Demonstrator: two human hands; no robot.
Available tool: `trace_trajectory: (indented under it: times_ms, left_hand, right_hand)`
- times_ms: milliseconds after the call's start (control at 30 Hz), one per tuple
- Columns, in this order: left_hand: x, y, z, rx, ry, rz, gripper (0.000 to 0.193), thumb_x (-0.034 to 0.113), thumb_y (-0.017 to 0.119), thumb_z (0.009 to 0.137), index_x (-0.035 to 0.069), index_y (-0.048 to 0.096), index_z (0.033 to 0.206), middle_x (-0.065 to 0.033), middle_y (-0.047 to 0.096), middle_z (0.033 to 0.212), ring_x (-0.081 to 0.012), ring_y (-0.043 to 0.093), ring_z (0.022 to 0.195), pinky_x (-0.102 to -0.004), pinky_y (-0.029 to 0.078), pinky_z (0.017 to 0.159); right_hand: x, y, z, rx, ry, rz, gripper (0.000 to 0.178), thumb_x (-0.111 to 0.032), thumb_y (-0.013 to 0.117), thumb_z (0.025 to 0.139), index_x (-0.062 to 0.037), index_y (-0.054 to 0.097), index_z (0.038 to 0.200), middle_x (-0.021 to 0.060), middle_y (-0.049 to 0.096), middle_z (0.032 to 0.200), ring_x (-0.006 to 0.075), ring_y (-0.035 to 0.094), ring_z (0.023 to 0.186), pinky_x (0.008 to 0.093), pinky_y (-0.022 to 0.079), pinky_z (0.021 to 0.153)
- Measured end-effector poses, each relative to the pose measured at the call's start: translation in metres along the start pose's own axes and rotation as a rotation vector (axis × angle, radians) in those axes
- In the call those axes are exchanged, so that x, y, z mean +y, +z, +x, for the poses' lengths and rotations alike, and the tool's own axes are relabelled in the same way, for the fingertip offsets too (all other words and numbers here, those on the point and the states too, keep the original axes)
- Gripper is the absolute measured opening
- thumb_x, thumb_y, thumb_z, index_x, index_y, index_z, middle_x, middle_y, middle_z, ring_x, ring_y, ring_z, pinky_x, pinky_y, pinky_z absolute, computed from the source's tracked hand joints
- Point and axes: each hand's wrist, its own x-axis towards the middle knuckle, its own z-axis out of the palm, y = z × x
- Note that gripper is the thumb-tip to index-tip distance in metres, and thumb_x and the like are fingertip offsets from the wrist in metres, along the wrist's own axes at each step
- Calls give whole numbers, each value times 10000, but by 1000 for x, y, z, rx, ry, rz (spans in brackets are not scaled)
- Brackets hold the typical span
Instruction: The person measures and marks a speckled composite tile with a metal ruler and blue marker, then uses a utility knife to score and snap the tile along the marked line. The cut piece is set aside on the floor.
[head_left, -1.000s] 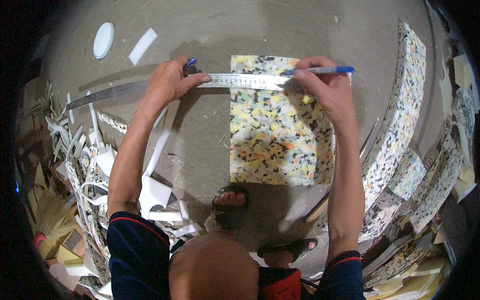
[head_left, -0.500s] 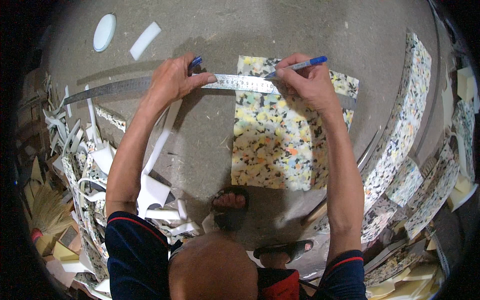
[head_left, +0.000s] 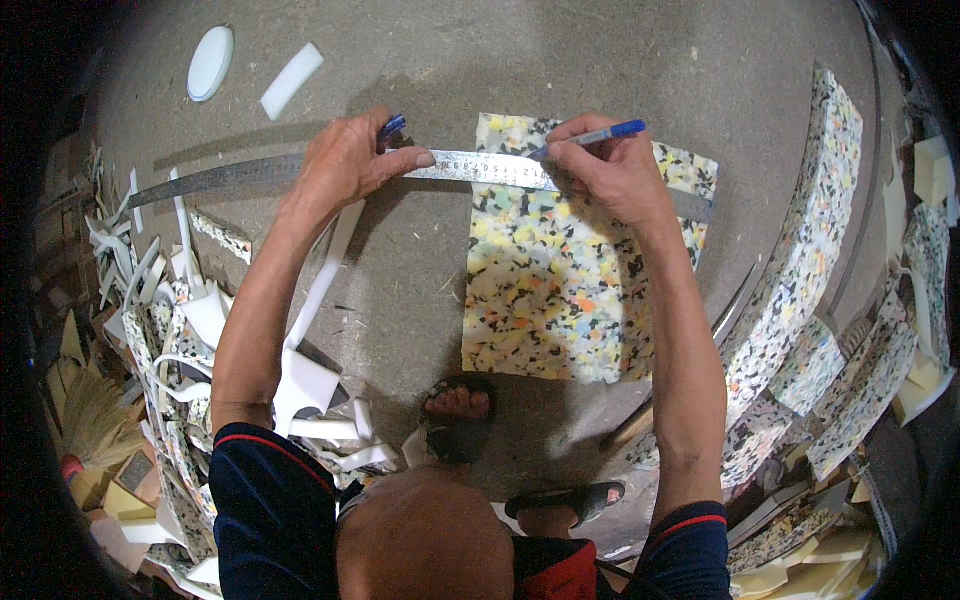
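A speckled multicolour foam sheet (head_left: 560, 290) lies flat on the concrete floor in front of me. A long steel ruler (head_left: 470, 168) lies across its far edge and runs off to the left. My left hand (head_left: 345, 160) presses the ruler down left of the sheet, with a small blue object (head_left: 392, 126) under its fingers. My right hand (head_left: 610, 170) holds a blue pen (head_left: 592, 137), its tip against the ruler's edge on the foam.
Strips and offcuts of white and speckled foam (head_left: 180, 330) are heaped at the left. Thick speckled foam slabs (head_left: 800, 260) curve along the right. A white oval piece (head_left: 210, 62) and a white strip (head_left: 291, 80) lie far left. My sandalled feet (head_left: 458, 420) stand by the sheet's near edge.
The ruler has tilted down at its right end, lying across the foam's far edge. My right hand has drawn left along it, with the pen swung from level to tip-down on the ruler.
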Motion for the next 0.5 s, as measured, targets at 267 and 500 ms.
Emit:
trace_trajectory:
  times_ms: [267, 500]
  left_hand:
    - [-2, 1, 0, 15, 23, 8, 483, 512, 814, 807, 53, 663, 822, -46, 547, 556, -162, 541, 494, -331, 426, 454]
    - [1, 1, 1, 4, -4, 25, 479, 509, 819, 801, 55, 668, 827, -46, 552, 557, -164, 548, 491, -327, 433, 451]
  right_hand:
    - [-1, 5, -1, 75, -6, 48, 226, -237, 741, 881, -28, 744, 966, 13, 676, 707, 78, 560, 620, 263, 437, 554]
    - [-2, 2, -3, 45, 15, 5, 226, -226, 732, 881, -12, 748, 954, 27, 687, 725, 97, 579, 629, 280, 463, 571]
